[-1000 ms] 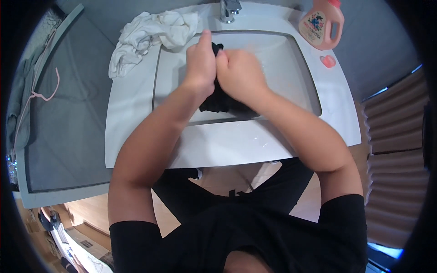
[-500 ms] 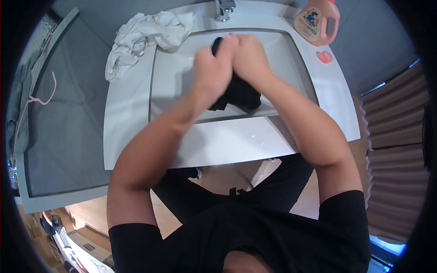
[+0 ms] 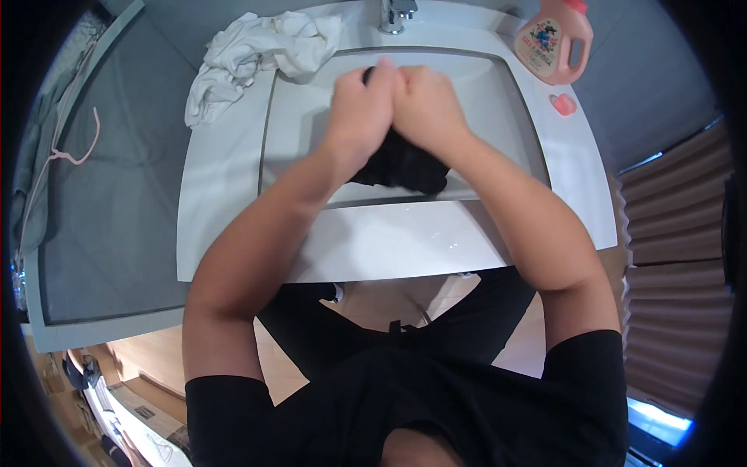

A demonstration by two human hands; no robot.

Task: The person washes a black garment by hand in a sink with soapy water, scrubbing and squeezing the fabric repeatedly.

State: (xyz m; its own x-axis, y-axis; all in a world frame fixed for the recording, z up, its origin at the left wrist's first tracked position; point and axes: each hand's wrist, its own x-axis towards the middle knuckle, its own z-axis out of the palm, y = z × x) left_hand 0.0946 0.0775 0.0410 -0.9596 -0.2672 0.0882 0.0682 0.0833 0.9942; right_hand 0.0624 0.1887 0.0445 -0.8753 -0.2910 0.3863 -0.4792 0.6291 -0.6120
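Observation:
Over the white sink basin (image 3: 303, 140), a bunched black cloth (image 3: 408, 167) hangs below my two hands. My left hand (image 3: 359, 109) is closed round it, and a bit of black pokes out above the thumb. Pressed against it, my right hand (image 3: 426, 105) is also closed on the same cloth. The two fists touch at the thumbs, and the fingers' far sides are hidden. What kind of garment the cloth is cannot be made out.
A crumpled white cloth (image 3: 257, 58) lies at the counter's back left. Behind the basin stands a chrome faucet (image 3: 395, 17). On the right are a pink detergent jug (image 3: 548, 47) and a small pink cap (image 3: 562, 104). A pink hanger (image 3: 74, 156) hangs at far left.
My fists stay together on the black cloth, with the wrists slightly turned. The cloth's hanging part has spread a little. The whole view has shifted slightly.

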